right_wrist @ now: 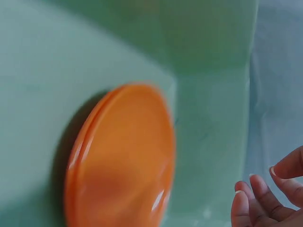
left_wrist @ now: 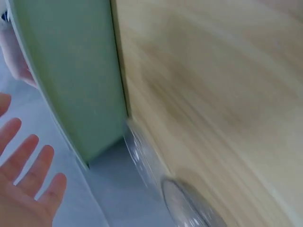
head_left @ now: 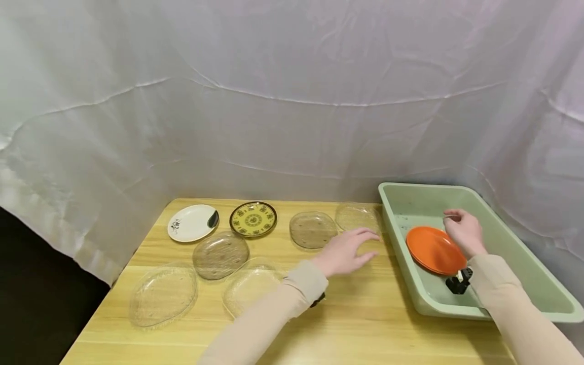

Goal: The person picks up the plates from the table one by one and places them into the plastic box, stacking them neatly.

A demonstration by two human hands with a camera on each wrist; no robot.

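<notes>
An orange plate [head_left: 434, 250] leans against the left wall inside a pale green tub [head_left: 538, 268] at the right of the wooden table [head_left: 365, 314]. My right hand [head_left: 463, 230] hovers just above the plate's right edge, fingers loosely curled, holding nothing; the right wrist view shows the plate [right_wrist: 123, 161] and my fingertips [right_wrist: 251, 198] apart from it. My left hand [head_left: 347, 251] is over the table with fingers straight, pointing toward the tub. It is near a clear glass plate [head_left: 358, 217]. In the left wrist view the left hand [left_wrist: 23, 189] is spread beside the tub wall [left_wrist: 71, 71].
On the table's left half lie a white plate [head_left: 191, 222], a yellow patterned plate [head_left: 253, 219] and several clear glass plates, e.g. [head_left: 314, 229], [head_left: 221, 255], [head_left: 163, 294], [head_left: 251, 286]. A white cloth backdrop [head_left: 292, 101] hangs behind.
</notes>
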